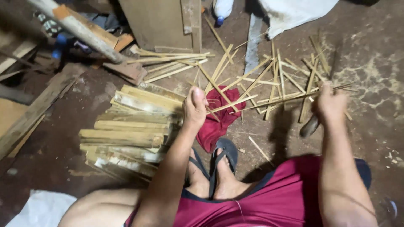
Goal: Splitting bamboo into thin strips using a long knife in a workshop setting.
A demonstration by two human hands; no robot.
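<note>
Head view: left hand (194, 107) and right hand (331, 103) are each gripping one thin bamboo strip (269, 101) between them. Split bamboo pieces (126, 134) are lying on the floor (370, 63) beside the left hand.

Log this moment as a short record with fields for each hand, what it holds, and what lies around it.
left hand: closed on one end of a thin bamboo strip
right hand: gripping the strip's other end, with a dark knife-like tool hanging below it
strip: held roughly level between both hands, above the floor
under the strip: red cloth
left of the hands: stack of split bamboo slats
beyond the hands: scattered bamboo splints on the dirt floor
feet: in dark flip-flops
</note>
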